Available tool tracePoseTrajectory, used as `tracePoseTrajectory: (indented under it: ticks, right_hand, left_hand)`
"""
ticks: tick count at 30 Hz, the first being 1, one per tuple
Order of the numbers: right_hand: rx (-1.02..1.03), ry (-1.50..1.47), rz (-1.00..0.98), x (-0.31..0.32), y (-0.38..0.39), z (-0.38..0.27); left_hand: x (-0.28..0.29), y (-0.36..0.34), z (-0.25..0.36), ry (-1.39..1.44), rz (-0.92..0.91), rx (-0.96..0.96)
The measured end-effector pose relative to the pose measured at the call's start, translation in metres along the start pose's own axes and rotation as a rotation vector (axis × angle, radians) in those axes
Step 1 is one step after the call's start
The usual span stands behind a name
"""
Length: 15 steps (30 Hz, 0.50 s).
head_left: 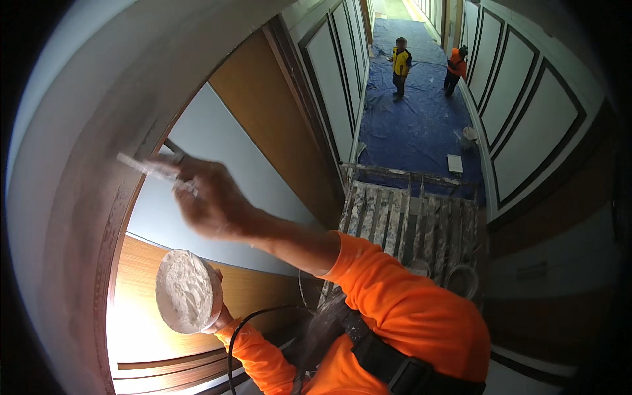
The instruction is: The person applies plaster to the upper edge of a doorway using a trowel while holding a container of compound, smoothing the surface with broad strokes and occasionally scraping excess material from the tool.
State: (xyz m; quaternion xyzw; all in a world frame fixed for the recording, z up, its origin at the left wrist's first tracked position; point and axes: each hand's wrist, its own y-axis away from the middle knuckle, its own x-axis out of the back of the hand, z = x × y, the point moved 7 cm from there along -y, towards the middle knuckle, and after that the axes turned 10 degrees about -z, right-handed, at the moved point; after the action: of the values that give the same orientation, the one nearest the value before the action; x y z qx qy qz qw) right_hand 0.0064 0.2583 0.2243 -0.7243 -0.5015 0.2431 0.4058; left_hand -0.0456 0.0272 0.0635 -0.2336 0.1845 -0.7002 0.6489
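My right hand is raised in front of the grey plastered surface at the left. Its fingers are closed around a putty knife, smeared white and blurred by motion. The blade's end overlaps that surface in the picture; whether it touches I cannot tell. Below, my left hand grips the side of a round bowl, partly hidden behind it. Thick white filler with ridges on top fills the bowl, whose open side shows to me.
Beneath me is a slatted, paint-splashed platform with round containers. A black cable hangs by my left arm. Beyond lies blue sheeting, with a person in a yellow vest, another in orange, and a bucket.
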Motion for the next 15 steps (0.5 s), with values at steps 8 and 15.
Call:
tracePoseTrajectory:
  ticks: [8,15]
  right_hand:
    - [0.005,-0.153,0.26,0.076,-0.02,0.025]
    - [-0.073,-0.214,0.222,0.069,-0.012,0.015]
  left_hand:
    - [0.008,-0.011,-0.013,-0.623,-0.036,-0.106]
    - [0.015,-0.013,-0.027,0.275,0.035,-0.062]
